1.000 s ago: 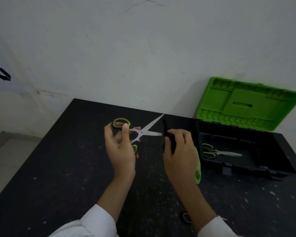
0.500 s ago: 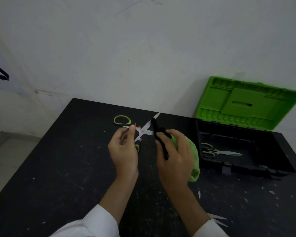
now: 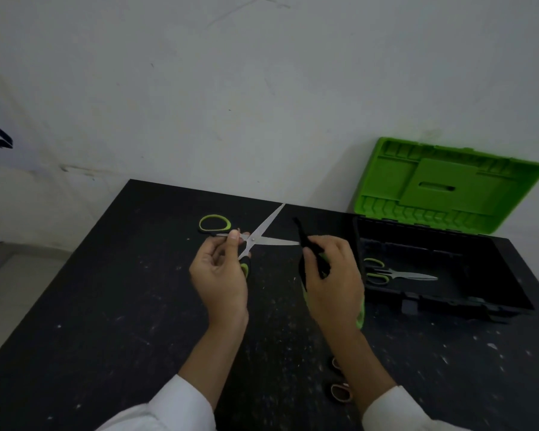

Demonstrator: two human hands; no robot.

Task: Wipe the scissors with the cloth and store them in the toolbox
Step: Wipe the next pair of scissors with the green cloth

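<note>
The scissors (image 3: pixel 255 237) are at the centre of the frame, held above the bench (image 3: pixel 106 306) with both blades spread wide. One blade points to the upper right and the other runs level toward the right hand (image 3: pixel 333 281). The left hand (image 3: pixel 220 281) pinches them just behind the pivot rather than through the loops, so the hold is probably light. A firm stroke could twist the scissors loose or swing the blades together.

The right hand is curled round the cloth (image 3: pixel 305 244), and a dark strip of it stands up at the tip of the level blade. That bare tip looks like the main hazard: if the fingers slide past the fold, the edge could meet skin. Carried open to the toolbox (image 3: pixel 433 301) at the right of the frame, the blades could also catch on its rim or on the second pair (image 3: pixel 399 275) lying inside.

I cannot tell whether the cloth touches the blade tip or stops just short of it. The lower handle is mostly hidden behind the left hand. Most of the cloth is hidden behind the right hand, with only a green edge showing below it. Small loop shapes (image 3: pixel 339 391) at lower centre, beside the right forearm, are too dim to name.
</note>
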